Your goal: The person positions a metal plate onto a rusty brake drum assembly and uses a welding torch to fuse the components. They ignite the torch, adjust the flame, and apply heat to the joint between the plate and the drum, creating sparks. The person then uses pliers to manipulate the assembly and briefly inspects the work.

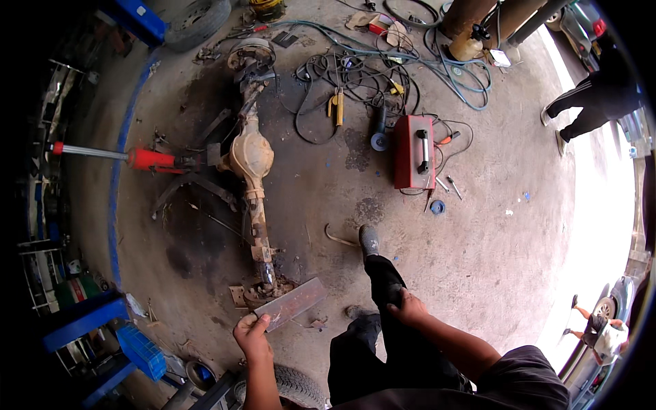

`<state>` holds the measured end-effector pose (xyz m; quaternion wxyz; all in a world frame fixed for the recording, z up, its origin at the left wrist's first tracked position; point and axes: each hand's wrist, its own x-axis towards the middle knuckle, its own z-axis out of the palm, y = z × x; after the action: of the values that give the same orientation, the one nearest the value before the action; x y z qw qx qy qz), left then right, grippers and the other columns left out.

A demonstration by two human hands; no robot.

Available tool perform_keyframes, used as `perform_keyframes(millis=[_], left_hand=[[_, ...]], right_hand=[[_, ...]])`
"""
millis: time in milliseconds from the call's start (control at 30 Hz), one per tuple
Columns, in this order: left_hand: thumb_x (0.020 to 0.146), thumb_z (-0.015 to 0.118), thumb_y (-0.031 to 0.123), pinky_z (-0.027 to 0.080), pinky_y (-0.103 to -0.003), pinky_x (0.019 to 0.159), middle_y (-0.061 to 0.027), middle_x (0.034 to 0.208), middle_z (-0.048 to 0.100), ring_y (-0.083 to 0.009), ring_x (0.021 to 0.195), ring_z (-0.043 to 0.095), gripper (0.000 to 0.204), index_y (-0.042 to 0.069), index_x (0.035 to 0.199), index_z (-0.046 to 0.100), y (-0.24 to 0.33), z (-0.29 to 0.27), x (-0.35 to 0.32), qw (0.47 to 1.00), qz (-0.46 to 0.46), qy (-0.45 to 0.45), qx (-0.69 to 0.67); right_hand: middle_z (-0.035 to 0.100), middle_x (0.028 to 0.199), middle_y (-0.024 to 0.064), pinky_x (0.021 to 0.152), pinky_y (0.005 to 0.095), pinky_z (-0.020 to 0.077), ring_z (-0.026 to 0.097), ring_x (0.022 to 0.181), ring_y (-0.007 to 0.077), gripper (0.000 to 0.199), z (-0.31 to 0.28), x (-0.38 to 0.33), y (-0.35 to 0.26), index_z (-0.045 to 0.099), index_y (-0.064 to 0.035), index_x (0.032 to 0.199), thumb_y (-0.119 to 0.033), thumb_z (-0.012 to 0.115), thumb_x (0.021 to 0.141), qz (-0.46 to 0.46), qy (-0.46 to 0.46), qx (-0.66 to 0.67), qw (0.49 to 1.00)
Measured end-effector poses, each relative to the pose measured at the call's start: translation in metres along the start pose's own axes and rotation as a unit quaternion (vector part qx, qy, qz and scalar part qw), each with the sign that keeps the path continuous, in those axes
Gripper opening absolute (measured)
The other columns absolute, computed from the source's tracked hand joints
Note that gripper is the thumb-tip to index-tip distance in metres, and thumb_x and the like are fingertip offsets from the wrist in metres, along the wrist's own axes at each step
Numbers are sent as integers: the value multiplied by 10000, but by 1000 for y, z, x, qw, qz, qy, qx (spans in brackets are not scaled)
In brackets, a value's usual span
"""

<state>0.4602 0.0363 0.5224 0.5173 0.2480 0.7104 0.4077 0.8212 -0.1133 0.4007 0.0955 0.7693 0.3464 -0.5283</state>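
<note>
A flat rectangular metal plate (292, 304) is pinched at its left end by my left hand (253, 336). The plate is tilted, and its far edge overlaps the near end of a rusty vehicle axle (254, 158) on the floor. My right hand (410, 309) is closed against my black trouser leg at the knee. Something dark and greyish shows at its fingertips, and I cannot make out whether it is cloth or a held thing. Beside the axle's round middle housing stands a red jack (152, 159) with a long metal handle.
A red welding machine (413, 152) stands right of centre, an angle grinder (379, 130) beside it. Tangled cables (355, 75) and a yellow clamp (336, 108) lie beyond. A bent metal bar (340, 236) is near my foot. Tyres, a blue crate (141, 350) and two other people are around the edges.
</note>
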Motion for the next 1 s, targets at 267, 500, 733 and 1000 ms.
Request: perform_keyframes(millis=[267, 500, 733, 1000], left_hand=[[793, 712, -88, 485, -260, 711, -46, 842, 691, -122, 739, 613, 66, -62, 848, 686, 14, 133, 55, 998, 26, 14, 56], [861, 690, -39, 500, -268, 786, -64, 920, 706, -140, 801, 636, 91, -87, 938, 689, 122, 263, 150, 996, 72, 29, 54], [859, 685, -19, 488, -276, 818, -71, 914, 701, -144, 814, 633, 71, -57, 919, 682, 232, 343, 243, 997, 71, 34, 25], [862, 716, -12, 498, -285, 755, -58, 881, 687, -128, 770, 614, 83, -66, 886, 658, 296, 389, 388, 998, 56, 21, 31]], right_hand=[[652, 1285, 239, 1058, 378, 443, 610, 1209, 314, 898, -71, 48, 103, 552, 52, 1389, -721, 498, 934, 152, -202, 379, 890], [681, 1240, 186, 1031, 352, 456, 618, 1176, 245, 674, -148, 62, 89, 616, 24, 1331, -557, 525, 1002, 136, -193, 387, 891], [730, 913, 135, 772, 362, 540, 673, 794, 212, 481, -241, 67, 47, 733, 36, 1073, -422, 620, 978, 242, -201, 294, 903], [728, 813, 97, 644, 352, 515, 642, 680, 161, 361, -366, 106, -98, 760, 42, 940, -313, 707, 905, 301, -111, 388, 864]])
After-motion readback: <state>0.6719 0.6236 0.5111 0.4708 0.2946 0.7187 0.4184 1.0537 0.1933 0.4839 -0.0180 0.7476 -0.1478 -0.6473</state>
